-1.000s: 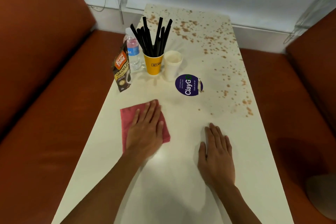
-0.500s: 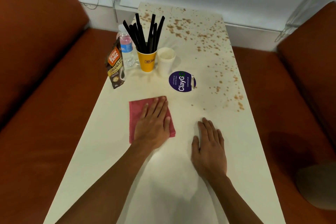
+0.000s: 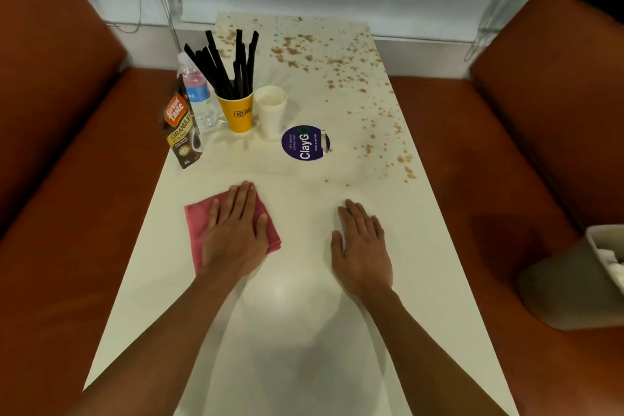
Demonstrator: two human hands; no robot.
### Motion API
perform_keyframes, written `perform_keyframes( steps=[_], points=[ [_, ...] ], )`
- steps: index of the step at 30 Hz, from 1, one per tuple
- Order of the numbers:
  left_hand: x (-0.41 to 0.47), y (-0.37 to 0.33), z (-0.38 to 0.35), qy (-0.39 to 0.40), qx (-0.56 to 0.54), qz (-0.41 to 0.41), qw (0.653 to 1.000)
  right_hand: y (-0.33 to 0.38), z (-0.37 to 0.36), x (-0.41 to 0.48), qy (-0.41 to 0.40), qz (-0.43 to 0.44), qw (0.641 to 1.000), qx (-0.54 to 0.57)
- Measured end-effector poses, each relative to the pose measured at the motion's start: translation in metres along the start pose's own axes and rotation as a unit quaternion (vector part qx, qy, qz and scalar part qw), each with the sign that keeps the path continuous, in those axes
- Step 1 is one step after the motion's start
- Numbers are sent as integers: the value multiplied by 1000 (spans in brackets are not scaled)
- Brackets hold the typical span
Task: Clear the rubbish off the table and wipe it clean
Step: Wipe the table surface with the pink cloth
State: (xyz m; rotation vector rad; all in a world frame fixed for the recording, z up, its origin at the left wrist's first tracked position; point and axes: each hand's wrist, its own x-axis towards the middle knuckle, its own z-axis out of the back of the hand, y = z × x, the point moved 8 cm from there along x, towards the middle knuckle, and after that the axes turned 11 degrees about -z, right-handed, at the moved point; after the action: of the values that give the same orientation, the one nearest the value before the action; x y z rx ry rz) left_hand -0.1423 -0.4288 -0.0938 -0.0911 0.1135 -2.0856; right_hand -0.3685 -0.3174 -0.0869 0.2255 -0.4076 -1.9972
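My left hand lies flat with straight fingers on a folded pink cloth on the white table. My right hand rests flat on the bare tabletop to the right of the cloth. Brown crumbs and specks are scattered over the far end and the right edge of the table. At the left side stand a coffee granules pouch, a water bottle, a yellow cup full of black stirrers and a stack of white cups.
A round purple ClayGo sticker lies flat near the table's middle. Orange bench seats flank the table on both sides. A pale bin with white rubbish inside sits on the right seat. A wall closes the far end.
My left hand has slid the pink cloth slightly to the right and back again across the tabletop. My right hand has stayed flat on the table.
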Motion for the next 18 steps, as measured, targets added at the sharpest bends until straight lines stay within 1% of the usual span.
perform_keyframes(
  steps=[3, 7, 8, 11, 13, 15, 18],
  points=[
    [31, -21, -1, 4, -18, -3, 1000, -4, 1, 1, 9, 1, 999, 31],
    [66, -61, -2, 1, -19, 1, 1000, -19, 11, 7, 29, -12, 986, 164],
    [73, -73, -5, 2, -15, 5, 1000, -30, 17, 12, 25, -7, 984, 177],
    [80, -97, -10, -10, -7, 15, 1000, -63, 36, 32, -8, 30, 991, 129],
    [76, -113, -13, -23, -3, 12, 1000, -87, 44, 50, -13, 34, 996, 85],
    [70, -134, -16, -34, -2, 15, 999, -106, 46, 68, 3, 48, 998, 52],
    [49, -171, -16, -42, -10, 23, 999, -117, 44, 78, 37, 83, 996, -2]
  ],
)
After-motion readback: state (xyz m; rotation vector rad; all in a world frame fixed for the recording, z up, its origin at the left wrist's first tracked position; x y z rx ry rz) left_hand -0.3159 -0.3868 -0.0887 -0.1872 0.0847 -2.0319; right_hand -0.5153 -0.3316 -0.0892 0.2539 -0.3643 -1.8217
